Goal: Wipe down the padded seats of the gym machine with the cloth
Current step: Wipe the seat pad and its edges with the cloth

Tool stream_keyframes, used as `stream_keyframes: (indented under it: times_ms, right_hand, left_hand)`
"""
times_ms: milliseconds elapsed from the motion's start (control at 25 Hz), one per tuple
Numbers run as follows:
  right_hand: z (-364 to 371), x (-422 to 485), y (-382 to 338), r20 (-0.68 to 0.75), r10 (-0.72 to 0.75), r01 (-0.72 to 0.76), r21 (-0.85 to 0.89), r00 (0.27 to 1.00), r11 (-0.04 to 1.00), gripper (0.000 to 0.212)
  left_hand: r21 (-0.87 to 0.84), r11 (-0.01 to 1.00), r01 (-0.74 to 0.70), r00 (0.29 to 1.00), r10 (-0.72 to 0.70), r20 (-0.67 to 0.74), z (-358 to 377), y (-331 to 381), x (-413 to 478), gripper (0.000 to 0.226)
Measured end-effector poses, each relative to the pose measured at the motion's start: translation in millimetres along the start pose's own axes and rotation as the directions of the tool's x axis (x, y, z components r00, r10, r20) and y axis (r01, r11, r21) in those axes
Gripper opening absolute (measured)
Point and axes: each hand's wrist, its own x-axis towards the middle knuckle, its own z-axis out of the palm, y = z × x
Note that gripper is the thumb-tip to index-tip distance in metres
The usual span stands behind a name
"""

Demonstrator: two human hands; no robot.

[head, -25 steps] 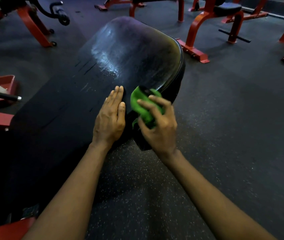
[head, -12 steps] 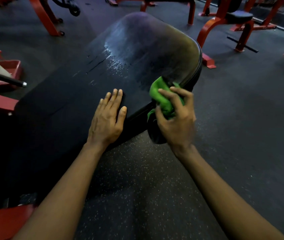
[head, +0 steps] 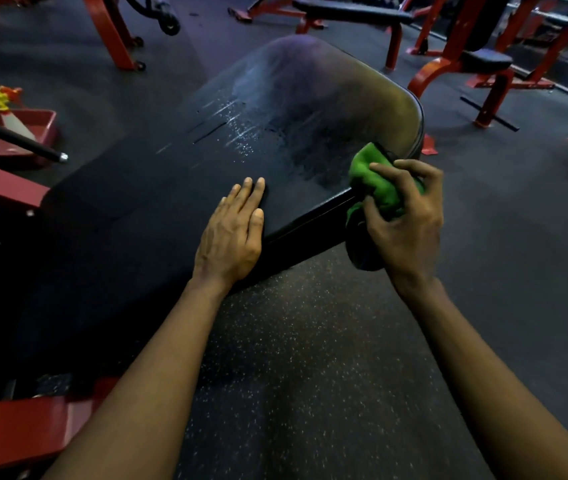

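Step in hand looks like wiping the pad (head: 157, 188) along its right edge w/ the cloth (head: 377, 183). Best to keep the wad pressed firm on the rim, run it toward the far rounded end, then go over the wet streaks (head: 241, 131) mid-pad. Right hand (head: 410, 226): fingers & thumb curled round the green cloth, holding it against the near-right edge. Left hand (head: 232, 237): flat, fingers straight & together, resting on the pad top near the cloth.
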Motion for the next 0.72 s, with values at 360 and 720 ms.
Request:
stream_keyframes:
  times_ms: [360,720]
  right_hand:
    - [11,-18,-27,0.224,-0.145,0.161,-0.056,0.964,0.985,0.04]
    - [32,-25,-61,0.363,-0.116,0.181,-0.152,0.925,0.972,0.037]
  left_hand:
    - [0.002,1.0,-0.004,1.0,0.004,-0.011,-1,1,1,0.056]
    - [-0.009,1.0,0.02,1.0,-0.02,-0.017,-1,0,1,0.066]
